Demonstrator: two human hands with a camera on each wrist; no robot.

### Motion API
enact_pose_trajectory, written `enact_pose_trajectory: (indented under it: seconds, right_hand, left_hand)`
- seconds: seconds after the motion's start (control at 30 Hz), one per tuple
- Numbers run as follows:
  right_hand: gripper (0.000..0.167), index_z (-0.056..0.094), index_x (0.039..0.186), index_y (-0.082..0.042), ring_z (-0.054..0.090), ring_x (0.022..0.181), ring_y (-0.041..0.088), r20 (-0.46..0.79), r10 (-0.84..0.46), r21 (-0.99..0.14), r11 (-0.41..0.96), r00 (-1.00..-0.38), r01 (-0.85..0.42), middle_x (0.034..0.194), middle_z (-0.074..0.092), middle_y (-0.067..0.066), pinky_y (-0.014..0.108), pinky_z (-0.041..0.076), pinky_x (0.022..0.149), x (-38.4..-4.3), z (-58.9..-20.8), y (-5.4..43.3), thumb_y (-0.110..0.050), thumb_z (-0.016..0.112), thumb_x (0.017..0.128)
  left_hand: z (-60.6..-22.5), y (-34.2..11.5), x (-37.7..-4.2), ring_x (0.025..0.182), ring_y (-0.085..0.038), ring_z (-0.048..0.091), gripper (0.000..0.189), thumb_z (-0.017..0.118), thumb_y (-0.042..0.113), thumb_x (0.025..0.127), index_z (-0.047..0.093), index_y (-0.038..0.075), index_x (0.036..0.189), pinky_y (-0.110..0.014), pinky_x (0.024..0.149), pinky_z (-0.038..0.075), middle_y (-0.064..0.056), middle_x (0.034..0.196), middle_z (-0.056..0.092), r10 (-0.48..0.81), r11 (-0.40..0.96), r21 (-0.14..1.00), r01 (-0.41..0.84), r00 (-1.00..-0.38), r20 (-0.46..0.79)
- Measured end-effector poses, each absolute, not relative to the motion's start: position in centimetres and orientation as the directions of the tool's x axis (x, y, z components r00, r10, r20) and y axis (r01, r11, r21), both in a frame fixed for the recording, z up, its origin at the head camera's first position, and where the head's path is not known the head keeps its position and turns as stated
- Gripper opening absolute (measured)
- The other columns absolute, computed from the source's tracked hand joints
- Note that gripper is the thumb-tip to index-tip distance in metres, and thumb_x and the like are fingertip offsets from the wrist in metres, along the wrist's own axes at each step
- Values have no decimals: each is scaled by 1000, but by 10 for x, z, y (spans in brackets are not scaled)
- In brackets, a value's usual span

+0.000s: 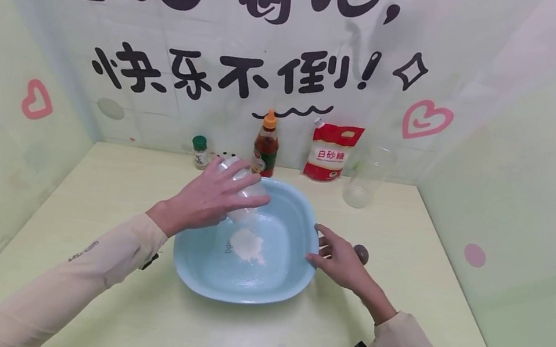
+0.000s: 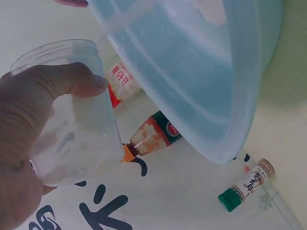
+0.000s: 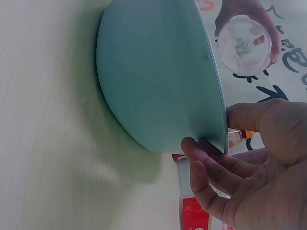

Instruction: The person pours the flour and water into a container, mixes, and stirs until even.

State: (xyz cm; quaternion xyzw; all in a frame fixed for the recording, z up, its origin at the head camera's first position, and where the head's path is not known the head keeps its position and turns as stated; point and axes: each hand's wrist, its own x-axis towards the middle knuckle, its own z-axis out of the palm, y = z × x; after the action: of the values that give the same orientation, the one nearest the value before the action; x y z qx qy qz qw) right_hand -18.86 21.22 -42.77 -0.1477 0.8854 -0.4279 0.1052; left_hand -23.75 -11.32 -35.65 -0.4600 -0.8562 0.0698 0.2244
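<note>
A clear jar (image 2: pixel 79 134) with a threaded mouth is gripped by my left hand (image 1: pixel 211 193), tipped over the far left side of a light blue basin (image 1: pixel 295 240). Cloudy white residue coats its inside in the left wrist view. Below, a heap of white powder (image 1: pixel 246 245) lies on the basin's floor, and a faint pale haze hangs between jar and heap. My right hand (image 1: pixel 343 259) pinches the basin's right rim, thumb inside and fingers (image 3: pixel 211 170) against the outer wall. The basin sits on the pale table.
Along the back wall stand a green-capped seasoning bottle (image 1: pixel 200 152), an orange-capped sauce bottle (image 1: pixel 266 150), a red and white sugar pouch (image 1: pixel 332 156) and a clear cylindrical container (image 1: pixel 361 184). A dark round object (image 1: pixel 361 253) shows just behind my right hand.
</note>
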Motion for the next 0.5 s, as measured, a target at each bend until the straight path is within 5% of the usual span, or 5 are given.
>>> enact_pose_trajectory:
  seconds: [0.27, 0.5]
  right_hand:
    - [71, 36, 149, 7, 71, 96, 29, -68, -347, -787, 595, -935, -163, 117, 68, 24, 39, 60, 83, -188, -427, 211, -11, 73, 90]
    - [71, 37, 149, 7, 71, 96, 28, -72, -344, -786, 597, -936, -159, 116, 68, 23, 39, 60, 83, -188, -427, 211, -11, 73, 90]
  left_hand:
    - [-362, -121, -243, 133, -35, 43, 89, 94, 28, 64, 53, 33, 142, -65, 99, 42, -9, 142, 54, 696, 683, -73, 727, -617, 368]
    - [-375, -146, -251, 129, -37, 44, 94, 92, 16, 63, 46, 17, 146, -65, 97, 45, -15, 143, 50, 395, 713, 418, 562, -816, 423]
